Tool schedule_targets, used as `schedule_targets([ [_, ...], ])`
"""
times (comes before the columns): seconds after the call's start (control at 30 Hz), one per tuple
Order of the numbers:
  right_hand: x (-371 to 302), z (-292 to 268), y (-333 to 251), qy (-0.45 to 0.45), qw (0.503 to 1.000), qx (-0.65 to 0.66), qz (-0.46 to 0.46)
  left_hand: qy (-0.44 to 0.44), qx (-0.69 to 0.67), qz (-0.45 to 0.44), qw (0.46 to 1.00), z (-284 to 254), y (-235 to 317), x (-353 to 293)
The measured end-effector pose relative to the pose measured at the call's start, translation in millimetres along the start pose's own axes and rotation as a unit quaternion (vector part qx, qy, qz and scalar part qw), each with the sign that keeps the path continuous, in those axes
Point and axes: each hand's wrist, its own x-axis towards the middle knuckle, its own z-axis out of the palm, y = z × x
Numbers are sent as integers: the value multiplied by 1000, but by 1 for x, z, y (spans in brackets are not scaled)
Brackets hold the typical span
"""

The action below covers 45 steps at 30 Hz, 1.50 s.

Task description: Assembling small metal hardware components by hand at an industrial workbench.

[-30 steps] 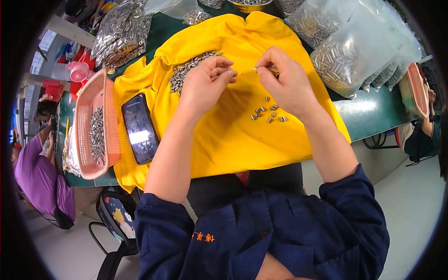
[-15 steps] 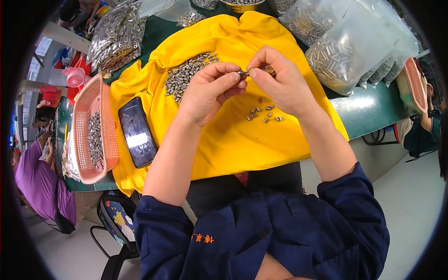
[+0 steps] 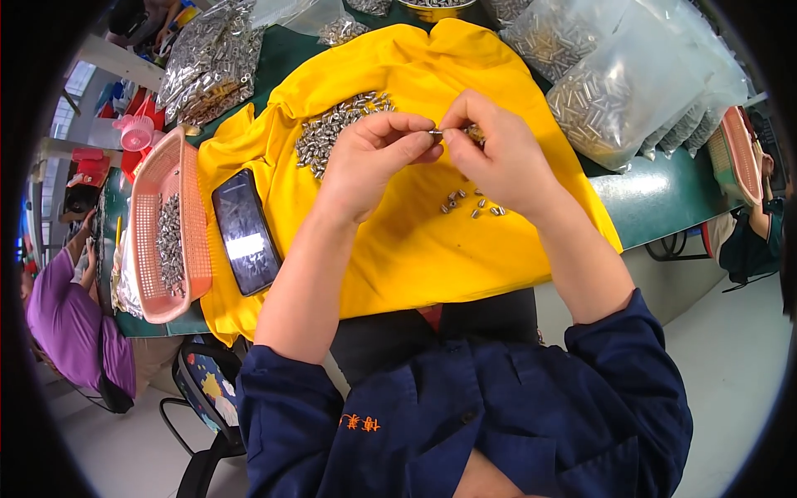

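Above the yellow cloth (image 3: pixel 398 266), my left hand (image 3: pixel 374 162) pinches a small metal cylinder (image 3: pixel 435 133) between thumb and forefinger. My right hand (image 3: pixel 502 158) meets it from the other side, thumb and forefinger pressed together at its end; what those fingers grip is too small to make out. Something brass-coloured (image 3: pixel 476 133) shows partly behind the right fingers. A heap of small metal cylinders (image 3: pixel 332 133) lies beyond my left hand. Several loose metal cylinders (image 3: pixel 455 199) are scattered on the cloth below my right hand.
A black phone (image 3: pixel 246 232) and a pink basket (image 3: pixel 199 257) holding metal pieces lie to the left. Bags of metal parts (image 3: pixel 212 62) stand far left, and more clear bags (image 3: pixel 602 108) far right on the green table (image 3: pixel 656 199). A person in purple (image 3: pixel 75 315) sits left.
Both hands stay fingertip to fingertip around the small cylinder, with slight finger shifts. My right hand sits a little lower. The view has shifted slightly.
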Motion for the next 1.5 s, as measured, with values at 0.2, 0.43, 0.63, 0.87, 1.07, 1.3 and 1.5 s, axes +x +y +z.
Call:
schedule_targets([
  [0.2,0,1,0,-4,1000,9,3,6,-37,-9,999,-2,-3,0],
  [0.43,-1,1,0,-11,1000,-17,-19,-15,-57,-6,998,-1,-2,-1],
  [0.63,-2,4,-2,23,1000,14,0,2,21,28,999,1,3,-1],
  [0.87,-1,-6,6,29,994,97,38,29,-9,87,996,-13,5,0],
  [1.07,-2,-5,-7,-16,988,147,43,-17,2,65,998,-3,1,0],
  [1.3,-2,-4,-5,-13,998,58,-8,-22,-1,83,996,-4,0,-1],
  [1.5,-3,-4,-8,-11,997,78,15,-20,32,77,996,-3,0,-2],
])
